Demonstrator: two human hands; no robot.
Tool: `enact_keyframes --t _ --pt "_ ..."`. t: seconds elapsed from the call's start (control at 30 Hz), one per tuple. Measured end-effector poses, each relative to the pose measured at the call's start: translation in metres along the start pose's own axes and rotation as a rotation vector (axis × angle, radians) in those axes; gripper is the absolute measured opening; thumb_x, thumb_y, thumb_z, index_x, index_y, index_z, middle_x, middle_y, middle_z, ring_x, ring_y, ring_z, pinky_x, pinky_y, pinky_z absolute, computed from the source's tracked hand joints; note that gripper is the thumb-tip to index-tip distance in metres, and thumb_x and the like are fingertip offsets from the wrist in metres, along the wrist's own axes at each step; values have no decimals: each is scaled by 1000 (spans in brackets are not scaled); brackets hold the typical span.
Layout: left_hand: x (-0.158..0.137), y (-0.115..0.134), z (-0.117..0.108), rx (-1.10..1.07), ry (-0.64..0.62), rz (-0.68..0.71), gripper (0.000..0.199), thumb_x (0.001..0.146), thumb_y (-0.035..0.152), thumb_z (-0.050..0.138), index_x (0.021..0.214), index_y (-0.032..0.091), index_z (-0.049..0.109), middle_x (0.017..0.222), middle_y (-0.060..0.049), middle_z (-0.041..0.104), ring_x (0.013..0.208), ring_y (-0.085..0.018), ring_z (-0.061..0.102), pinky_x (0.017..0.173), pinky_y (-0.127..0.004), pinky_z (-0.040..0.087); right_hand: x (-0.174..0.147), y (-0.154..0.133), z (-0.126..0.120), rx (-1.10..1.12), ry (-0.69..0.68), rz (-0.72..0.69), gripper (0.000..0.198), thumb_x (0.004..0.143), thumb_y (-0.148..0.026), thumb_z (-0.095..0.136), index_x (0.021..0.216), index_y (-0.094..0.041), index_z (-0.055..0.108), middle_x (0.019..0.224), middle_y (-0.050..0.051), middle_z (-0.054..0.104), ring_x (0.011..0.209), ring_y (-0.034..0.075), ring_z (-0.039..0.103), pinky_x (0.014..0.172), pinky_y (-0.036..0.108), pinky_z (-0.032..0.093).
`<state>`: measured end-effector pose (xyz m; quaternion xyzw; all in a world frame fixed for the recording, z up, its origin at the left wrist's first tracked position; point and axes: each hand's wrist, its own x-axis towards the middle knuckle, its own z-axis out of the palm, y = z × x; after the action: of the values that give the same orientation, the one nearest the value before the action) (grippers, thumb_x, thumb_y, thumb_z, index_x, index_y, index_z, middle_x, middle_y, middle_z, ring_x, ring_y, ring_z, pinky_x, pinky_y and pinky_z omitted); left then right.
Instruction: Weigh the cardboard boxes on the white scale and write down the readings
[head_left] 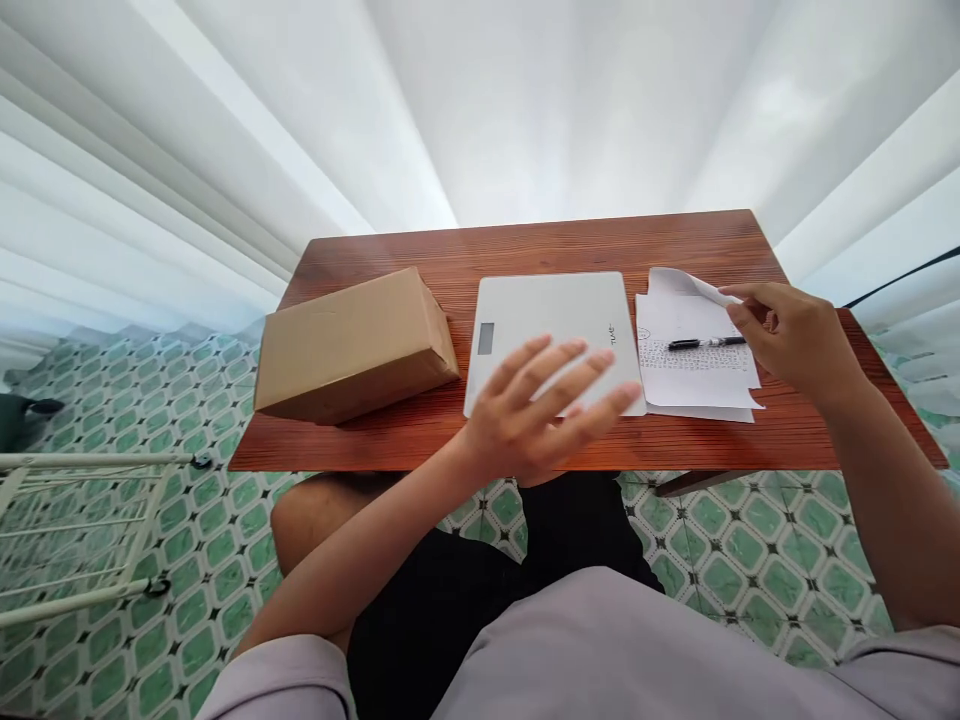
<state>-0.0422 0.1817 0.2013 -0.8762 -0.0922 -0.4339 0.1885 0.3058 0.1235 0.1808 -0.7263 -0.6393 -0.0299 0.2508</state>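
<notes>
My left hand [544, 410] is spread with nothing in it, over the near edge of a flat white scale [555, 305]. The scale has a small grey display at its left side. On the right, my right hand [799, 330] pinches the far right corner of a sheet of paper [675, 284], which is lifted and curled. Beneath it lie more papers [686, 385] with handwriting. A black pen [697, 343] rests across them, its right end close to my right hand. Left of the scale sits a closed brown cardboard box [352, 340], placed at an angle.
The wooden table [517, 243] carries all of these. White curtains [562, 110] hang behind it. A cream metal rack [82, 520] on wheels stands at the left on the green tiled floor [217, 540]. My legs are under the table's near edge.
</notes>
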Motion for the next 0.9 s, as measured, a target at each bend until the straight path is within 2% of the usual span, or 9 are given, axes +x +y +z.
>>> enact_keyframes --t 0.1,0.17,0.27,0.37,0.5,0.63,0.8,0.9 --pt "12 22 32 -84 -89 189 40 96 30 62 135 25 59 129 -1 67 116 -19 61 104 -35 49 -10 30 10 -123 12 -36 33 101 -37 50 122 -21 72 86 9 69 82 24 60 67 34 40" --pt "19 38 54 -125 -128 306 37 100 30 57 136 24 59 127 -4 67 110 -18 62 94 -32 50 -16 47 20 -226 1 -102 39 104 -40 45 125 -19 70 90 10 70 84 25 61 70 36 41" --pt "29 61 86 -162 -244 433 35 104 26 47 136 17 59 131 -11 63 111 -20 61 92 -33 48 -23 63 35 -337 -10 -192 43 105 -38 43 133 -14 66 100 13 70 93 27 60 78 38 41" --pt "35 82 115 -184 -280 469 36 104 20 42 133 12 62 130 -13 65 113 -22 62 93 -34 48 -26 70 47 -388 -33 -198 39 104 -33 47 133 -16 67 94 11 69 89 26 58 78 38 38" --pt "36 100 145 -186 -273 457 37 103 18 40 129 8 66 126 -15 67 113 -25 64 90 -36 51 -30 72 52 -421 -53 -244 29 102 -29 52 122 -21 72 92 9 68 86 24 55 77 37 33" --pt "33 108 157 -185 -279 445 38 103 18 41 131 7 64 126 -16 67 112 -27 65 87 -39 53 -32 73 49 -426 -45 -328 25 103 -27 53 117 -21 72 92 6 69 85 22 54 77 36 31" --pt "32 114 154 -194 -315 364 36 103 17 41 128 8 65 114 -15 71 105 -23 68 80 -36 57 -32 69 46 -456 4 -385 18 103 -28 55 106 -19 71 87 5 70 80 20 56 74 36 31" --pt "30 116 152 -213 -310 331 34 101 17 44 124 8 67 108 -12 73 100 -23 69 76 -35 58 -32 65 44 -457 94 -375 14 102 -27 56 100 -18 68 83 4 69 75 19 56 71 35 32"
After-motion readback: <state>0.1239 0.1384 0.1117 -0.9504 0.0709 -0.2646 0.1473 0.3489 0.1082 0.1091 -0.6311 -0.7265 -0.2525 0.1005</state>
